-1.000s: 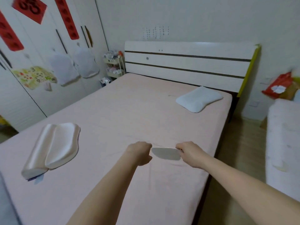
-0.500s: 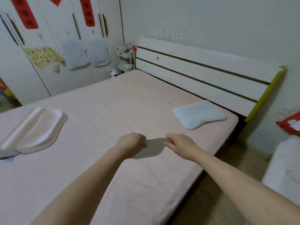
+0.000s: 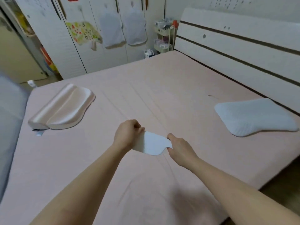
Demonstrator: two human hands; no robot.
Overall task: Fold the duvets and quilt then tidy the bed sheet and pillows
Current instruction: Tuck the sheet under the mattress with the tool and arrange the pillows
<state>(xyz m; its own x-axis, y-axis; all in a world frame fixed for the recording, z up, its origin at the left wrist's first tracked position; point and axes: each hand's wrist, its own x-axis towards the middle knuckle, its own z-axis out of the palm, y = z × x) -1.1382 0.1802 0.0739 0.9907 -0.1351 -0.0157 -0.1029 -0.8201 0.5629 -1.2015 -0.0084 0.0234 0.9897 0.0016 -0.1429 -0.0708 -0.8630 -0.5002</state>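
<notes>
- Both my hands are out over the middle of the pink bed sheet (image 3: 162,88), with a small white cloth piece (image 3: 153,144) stretched between them just above the mattress.
- My left hand (image 3: 128,135) has its fingers curled round the cloth's left end; my right hand (image 3: 180,149) pinches the right edge between thumb and fingers. Both grips are narrow and closed on fabric.
- I judge the cloth light and limp: it sags in a rounded belly between my grips and should fold at a touch.
- The sheet below looks soft and thin, and long creases run away from my hands toward the far side. I'd take hold near an edge or corner and pull flat, not bunch it mid-bed.
- The satin-looking pink pillow (image 3: 62,109) lies well to my left near the bed's end. Its cover seems slippery and its contoured shape firm, so I'd grip under both ends.
- The white pillow (image 3: 254,116) sits to my right near the headboard (image 3: 243,51). It looks textured and spongy, and one hand at its narrow waist should do.
</notes>
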